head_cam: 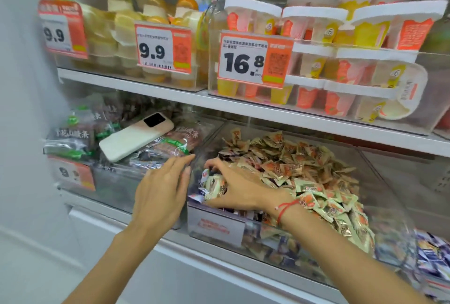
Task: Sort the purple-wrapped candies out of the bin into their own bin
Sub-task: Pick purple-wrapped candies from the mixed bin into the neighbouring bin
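A clear plastic bin (216,228) on the lower shelf is heaped with small cream-and-orange wrapped candies (316,179). At its front left corner lie several purple-and-white wrapped candies (198,196). My right hand (233,187) reaches into that corner, fingers curled around a small bunch of wrapped candies (213,185). My left hand (163,189) hovers flat with fingers apart beside the bin's left wall, holding nothing. More purple-blue wrapped candies (431,260) fill a bin at the far right edge.
A white phone (136,137) lies on dark snack packs (70,138) in the bin to the left. The upper shelf holds jelly cups (316,28) and price tags (253,60). A white shelf edge (194,250) runs below the bins.
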